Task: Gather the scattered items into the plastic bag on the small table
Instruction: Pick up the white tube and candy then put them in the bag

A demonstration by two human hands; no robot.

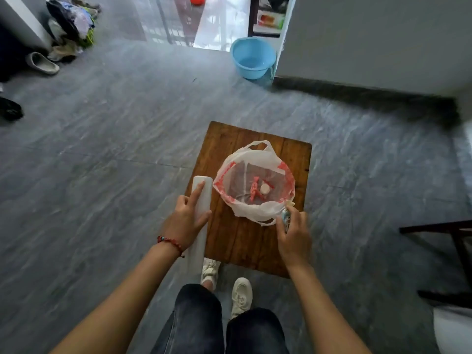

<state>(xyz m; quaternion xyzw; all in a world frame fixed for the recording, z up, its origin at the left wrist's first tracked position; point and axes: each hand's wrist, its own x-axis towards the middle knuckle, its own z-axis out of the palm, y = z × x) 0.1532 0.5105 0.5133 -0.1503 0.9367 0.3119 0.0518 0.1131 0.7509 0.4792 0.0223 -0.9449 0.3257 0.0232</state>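
A white plastic bag [255, 159] with red print stands open on the small wooden table [229, 241]. Inside it lie a red wrapper [254, 190] and a small round white item [264, 188]. My left hand [185, 222] grips a long white roll [201, 198] held over the table's left edge, index finger stretched along it. My right hand [293, 235] holds a small blue-and-white packet [285, 217] at the bag's near right rim.
Grey tiled floor surrounds the table. A blue basin [252, 57] sits by a wall corner at the back. A slipper [42, 63] and a pile of clothes [71, 24] lie far left. Dark furniture legs [449, 251] stand at right. My shoes [240, 295] are below the table.
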